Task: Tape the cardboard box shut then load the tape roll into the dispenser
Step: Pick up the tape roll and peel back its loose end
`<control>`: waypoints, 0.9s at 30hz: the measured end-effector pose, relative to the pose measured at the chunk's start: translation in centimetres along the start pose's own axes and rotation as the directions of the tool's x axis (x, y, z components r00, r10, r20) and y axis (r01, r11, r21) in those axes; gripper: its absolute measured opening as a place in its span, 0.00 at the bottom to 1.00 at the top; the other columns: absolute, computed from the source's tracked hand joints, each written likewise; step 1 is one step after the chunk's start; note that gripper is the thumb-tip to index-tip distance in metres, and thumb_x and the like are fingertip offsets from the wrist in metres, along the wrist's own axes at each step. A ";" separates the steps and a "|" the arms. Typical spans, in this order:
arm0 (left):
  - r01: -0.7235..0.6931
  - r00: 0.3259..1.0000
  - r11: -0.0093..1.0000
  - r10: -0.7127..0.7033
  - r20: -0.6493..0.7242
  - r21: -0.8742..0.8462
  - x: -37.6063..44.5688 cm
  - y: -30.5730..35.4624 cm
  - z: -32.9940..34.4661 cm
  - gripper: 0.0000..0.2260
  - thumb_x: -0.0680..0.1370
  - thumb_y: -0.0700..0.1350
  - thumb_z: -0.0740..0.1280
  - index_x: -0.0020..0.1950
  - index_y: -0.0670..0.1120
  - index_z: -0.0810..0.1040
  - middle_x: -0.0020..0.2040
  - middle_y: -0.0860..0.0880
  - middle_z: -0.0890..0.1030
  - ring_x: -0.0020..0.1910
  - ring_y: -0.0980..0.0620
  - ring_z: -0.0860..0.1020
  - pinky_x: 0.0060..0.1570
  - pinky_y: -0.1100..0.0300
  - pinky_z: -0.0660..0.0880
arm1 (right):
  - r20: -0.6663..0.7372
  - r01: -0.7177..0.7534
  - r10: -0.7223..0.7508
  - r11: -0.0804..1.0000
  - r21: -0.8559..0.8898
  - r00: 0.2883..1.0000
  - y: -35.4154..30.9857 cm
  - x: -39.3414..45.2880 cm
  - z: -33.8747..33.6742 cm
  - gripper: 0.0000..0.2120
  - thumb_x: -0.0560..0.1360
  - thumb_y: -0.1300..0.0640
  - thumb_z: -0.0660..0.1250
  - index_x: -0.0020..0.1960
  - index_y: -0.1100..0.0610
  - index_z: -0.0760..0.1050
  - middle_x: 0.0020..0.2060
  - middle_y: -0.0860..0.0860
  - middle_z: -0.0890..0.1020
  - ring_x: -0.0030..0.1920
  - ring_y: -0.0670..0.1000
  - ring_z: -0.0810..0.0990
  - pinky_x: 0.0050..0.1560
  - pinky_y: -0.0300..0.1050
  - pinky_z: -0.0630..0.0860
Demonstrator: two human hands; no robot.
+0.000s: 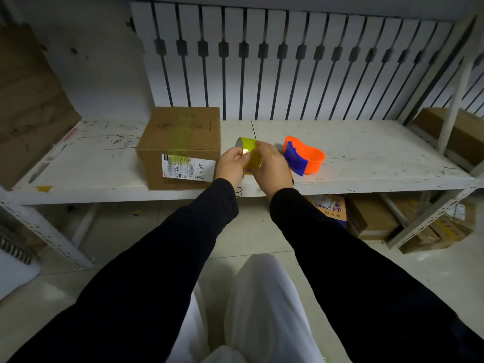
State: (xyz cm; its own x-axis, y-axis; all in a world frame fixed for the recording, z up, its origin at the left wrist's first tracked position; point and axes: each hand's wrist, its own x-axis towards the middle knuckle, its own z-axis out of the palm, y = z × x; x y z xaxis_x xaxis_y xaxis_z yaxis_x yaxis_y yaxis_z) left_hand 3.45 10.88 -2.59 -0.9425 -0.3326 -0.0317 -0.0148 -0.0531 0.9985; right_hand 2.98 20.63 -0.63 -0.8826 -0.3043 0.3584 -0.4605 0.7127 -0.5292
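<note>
1. Head view: As yellow tape already crosses the cardboard box (180, 145) on the shelf (366, 153), loading appears in hand; left hand (231, 166) and right hand (271, 163) both grasp the tape roll (247, 144).
2. Same view: dispenser (305, 155), just right; next, seating the roll's core.

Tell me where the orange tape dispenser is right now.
The orange tape dispenser lies on the white shelf, just right of the right hand.

A scuffed white metal shelf (366, 153) is standing against a white slatted wall panel (288, 61), dim light is falling on pale floor tiles (262, 231), and cardboard boxes (372, 218) are sitting underneath.
</note>
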 end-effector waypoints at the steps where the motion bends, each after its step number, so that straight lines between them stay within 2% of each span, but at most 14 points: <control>1: -0.009 1.000 1.000 0.009 0.001 0.002 0.1 -0.1 0.0 0.11 0.79 0.38 0.60 0.38 0.47 0.72 0.49 0.44 0.77 0.45 0.48 0.73 0.46 0.55 0.70 | 0.000 -0.005 0.005 1.000 -0.004 1.000 -0.1 0.0 0.0 0.19 0.74 0.63 0.67 0.64 0.61 0.69 0.63 0.57 0.76 0.61 0.55 0.77 0.61 0.42 0.73; 6: -0.024 1.000 0.998 0.024 -0.005 0.050 -0.1 -0.3 -0.2 0.10 0.79 0.39 0.61 0.37 0.48 0.72 0.43 0.42 0.75 0.44 0.47 0.73 0.47 0.54 0.69 | 0.001 -0.036 0.036 0.999 -0.032 0.999 -0.2 0.4 0.0 0.17 0.74 0.62 0.68 0.61 0.62 0.71 0.60 0.57 0.77 0.58 0.55 0.78 0.58 0.42 0.74; 10: -0.036 0.999 0.999 0.037 -0.010 0.033 -0.4 -0.2 -0.3 0.10 0.79 0.38 0.60 0.38 0.48 0.73 0.45 0.41 0.77 0.45 0.47 0.74 0.49 0.54 0.70 | -0.005 -0.016 0.016 0.998 -0.063 1.000 -0.1 0.4 0.6 0.14 0.76 0.61 0.65 0.61 0.63 0.73 0.66 0.56 0.74 0.63 0.54 0.75 0.62 0.40 0.71; 13: -0.030 0.999 0.999 0.030 -0.020 0.023 -0.4 -0.1 -0.3 0.10 0.79 0.39 0.61 0.38 0.48 0.73 0.46 0.41 0.77 0.47 0.46 0.74 0.50 0.53 0.71 | -0.045 -0.027 0.028 0.999 0.024 0.999 -0.2 0.1 0.6 0.17 0.74 0.62 0.67 0.62 0.61 0.70 0.62 0.57 0.76 0.61 0.54 0.76 0.59 0.40 0.72; 15: -0.027 0.999 1.000 0.027 -0.033 0.006 -0.4 0.2 -0.2 0.09 0.79 0.40 0.60 0.39 0.48 0.73 0.48 0.42 0.77 0.48 0.47 0.75 0.51 0.53 0.72 | -0.053 -0.016 0.018 0.999 0.030 0.998 -0.2 0.0 0.6 0.22 0.74 0.62 0.67 0.67 0.59 0.68 0.68 0.56 0.72 0.67 0.53 0.72 0.65 0.40 0.69; 19: -0.022 0.999 1.000 0.022 -0.043 -0.001 -0.4 0.3 0.1 0.10 0.80 0.40 0.60 0.40 0.49 0.74 0.48 0.43 0.78 0.48 0.47 0.76 0.57 0.49 0.74 | -0.057 -0.008 0.006 0.999 -0.042 0.998 0.0 0.0 0.7 0.20 0.76 0.61 0.65 0.67 0.60 0.70 0.70 0.55 0.70 0.69 0.53 0.70 0.68 0.42 0.66; 25: -0.030 0.998 1.000 0.030 -0.058 -0.003 -0.8 0.7 0.2 0.11 0.80 0.39 0.60 0.38 0.49 0.73 0.47 0.44 0.78 0.46 0.49 0.75 0.52 0.55 0.71 | -0.092 -0.005 0.007 1.000 0.015 0.996 -0.1 -0.1 1.0 0.19 0.76 0.61 0.65 0.66 0.62 0.70 0.63 0.57 0.77 0.62 0.55 0.77 0.63 0.43 0.72; 27: -0.025 0.997 1.000 0.024 -0.080 -0.007 -0.8 0.6 0.0 0.12 0.80 0.39 0.60 0.37 0.49 0.72 0.43 0.46 0.77 0.44 0.50 0.74 0.51 0.55 0.71 | -0.083 -0.029 0.037 0.995 0.094 0.996 -0.5 -0.1 0.7 0.14 0.76 0.61 0.65 0.60 0.64 0.74 0.60 0.58 0.79 0.60 0.55 0.77 0.60 0.43 0.73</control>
State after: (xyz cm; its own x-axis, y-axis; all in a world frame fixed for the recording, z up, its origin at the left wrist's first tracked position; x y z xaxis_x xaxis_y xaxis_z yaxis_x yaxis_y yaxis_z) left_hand 4.16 11.06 -1.95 -0.9131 -0.4076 -0.0113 0.0108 -0.0518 0.9986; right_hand 3.25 19.92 -0.95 -0.8881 -0.2240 0.4014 -0.4414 0.6589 -0.6091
